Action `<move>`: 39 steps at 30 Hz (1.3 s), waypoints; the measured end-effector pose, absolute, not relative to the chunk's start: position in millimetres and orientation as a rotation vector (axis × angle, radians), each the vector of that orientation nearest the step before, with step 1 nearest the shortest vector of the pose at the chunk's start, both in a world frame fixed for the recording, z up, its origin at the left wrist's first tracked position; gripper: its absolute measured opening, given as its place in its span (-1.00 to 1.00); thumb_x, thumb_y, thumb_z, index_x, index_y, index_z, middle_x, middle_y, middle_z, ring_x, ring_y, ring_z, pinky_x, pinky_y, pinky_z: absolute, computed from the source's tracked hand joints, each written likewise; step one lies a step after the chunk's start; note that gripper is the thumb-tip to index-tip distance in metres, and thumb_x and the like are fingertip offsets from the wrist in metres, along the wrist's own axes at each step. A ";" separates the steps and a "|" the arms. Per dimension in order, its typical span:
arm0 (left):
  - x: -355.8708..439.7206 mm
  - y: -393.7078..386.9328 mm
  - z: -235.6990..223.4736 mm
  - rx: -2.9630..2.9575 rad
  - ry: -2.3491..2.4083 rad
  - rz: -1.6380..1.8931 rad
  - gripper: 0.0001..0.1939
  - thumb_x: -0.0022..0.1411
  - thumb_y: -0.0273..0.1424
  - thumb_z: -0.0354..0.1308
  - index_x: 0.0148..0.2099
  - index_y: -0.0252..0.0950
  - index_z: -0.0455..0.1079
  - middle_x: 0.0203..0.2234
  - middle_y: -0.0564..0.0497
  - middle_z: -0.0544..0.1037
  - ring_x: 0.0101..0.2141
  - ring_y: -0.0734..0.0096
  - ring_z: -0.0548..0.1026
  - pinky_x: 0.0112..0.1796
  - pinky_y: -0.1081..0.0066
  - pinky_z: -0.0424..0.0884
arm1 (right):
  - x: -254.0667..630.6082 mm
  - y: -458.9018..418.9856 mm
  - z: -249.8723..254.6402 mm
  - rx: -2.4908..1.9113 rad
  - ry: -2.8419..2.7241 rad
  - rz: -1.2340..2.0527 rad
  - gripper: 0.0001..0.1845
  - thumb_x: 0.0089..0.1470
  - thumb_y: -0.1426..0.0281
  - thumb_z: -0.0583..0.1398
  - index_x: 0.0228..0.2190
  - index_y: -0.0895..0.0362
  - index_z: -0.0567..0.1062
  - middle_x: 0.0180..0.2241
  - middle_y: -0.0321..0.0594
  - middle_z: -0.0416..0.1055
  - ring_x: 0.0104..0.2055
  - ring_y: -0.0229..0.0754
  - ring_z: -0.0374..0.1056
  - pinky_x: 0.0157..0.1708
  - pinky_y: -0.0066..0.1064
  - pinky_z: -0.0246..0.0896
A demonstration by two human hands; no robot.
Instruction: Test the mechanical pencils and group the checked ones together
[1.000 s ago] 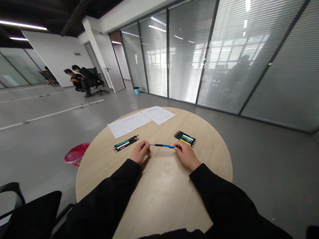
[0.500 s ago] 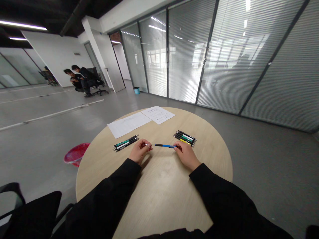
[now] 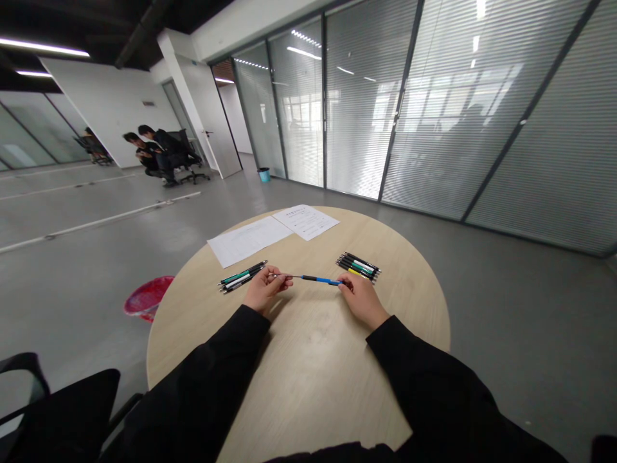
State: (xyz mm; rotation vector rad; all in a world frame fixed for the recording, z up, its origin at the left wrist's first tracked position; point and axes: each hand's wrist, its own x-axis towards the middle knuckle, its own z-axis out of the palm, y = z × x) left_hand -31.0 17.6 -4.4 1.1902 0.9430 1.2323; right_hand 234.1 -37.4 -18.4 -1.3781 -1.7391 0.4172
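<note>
Round wooden table (image 3: pixel 308 360) under both forearms. Black-and-green pens (image 3: pixel 241 278) lie just beyond left hand (image 3: pixel 264 289), mixed pen bundle (image 3: pixel 358 266) just beyond right hand (image 3: pixel 362 299). Blue pen (image 3: pixel 318 279) spans between hands, each pinching one end narrowly. Left hand now further left, thin metal end showing longer.

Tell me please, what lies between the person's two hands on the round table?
In the head view, a blue and black pen spans the stretch, its ends held by the left hand and the right hand, above the bare wooden tabletop.
</note>
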 end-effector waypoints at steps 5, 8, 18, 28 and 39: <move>-45.8 29.0 -3.4 1.166 1.001 1.284 -0.53 -0.10 -0.25 0.45 -0.29 -0.31 0.25 -0.42 -0.07 0.64 -0.40 0.32 0.63 -0.35 0.40 0.49 | 237.4 -35.1 -22.5 -1.485 -1.712 0.369 -0.86 0.12 0.47 0.14 -0.32 0.12 0.52 -0.39 -0.25 0.48 -0.36 -0.19 0.33 -0.33 -0.41 0.11; -51.2 33.1 -3.7 1.141 1.058 1.305 -0.53 -0.12 -0.27 0.46 -0.29 -0.31 0.25 -0.43 -0.08 0.64 -0.41 0.33 0.62 -0.34 0.39 0.50 | 239.5 -34.1 -25.0 -1.592 -1.684 0.335 -0.86 0.13 0.46 0.14 -0.32 0.12 0.52 -0.37 -0.23 0.50 -0.33 -0.18 0.35 -0.29 -0.40 0.11; -40.4 24.8 -7.8 1.236 1.036 1.228 -0.53 -0.10 -0.22 0.45 -0.29 -0.30 0.26 -0.43 -0.06 0.63 -0.39 0.28 0.63 -0.29 0.29 0.52 | 231.5 -33.4 -24.0 -1.812 -1.768 0.234 -0.87 0.18 0.40 0.17 -0.33 0.13 0.54 -0.29 -0.15 0.50 -0.21 -0.15 0.36 -0.22 -0.40 0.10; -25.9 11.1 -7.7 1.305 0.905 1.010 -0.56 -0.05 -0.19 0.43 -0.33 -0.31 0.28 -0.44 -0.04 0.61 -0.37 0.32 0.62 -0.27 0.33 0.52 | 223.4 -35.1 -21.0 -1.880 -1.989 0.073 -0.75 0.24 0.34 0.13 -0.35 0.15 0.58 -0.26 -0.08 0.45 -0.09 -0.11 0.32 -0.13 -0.40 0.13; -20.3 3.2 -0.6 1.473 0.943 0.966 -0.64 -0.01 -0.17 0.39 -0.37 -0.31 0.34 -0.52 -0.01 0.56 -0.45 0.35 0.55 -0.37 0.38 0.44 | 219.0 -42.3 -16.9 -1.327 -1.924 0.270 -0.83 0.21 0.42 0.12 -0.30 0.15 0.53 -0.33 -0.17 0.46 -0.24 -0.17 0.33 -0.16 -0.37 0.17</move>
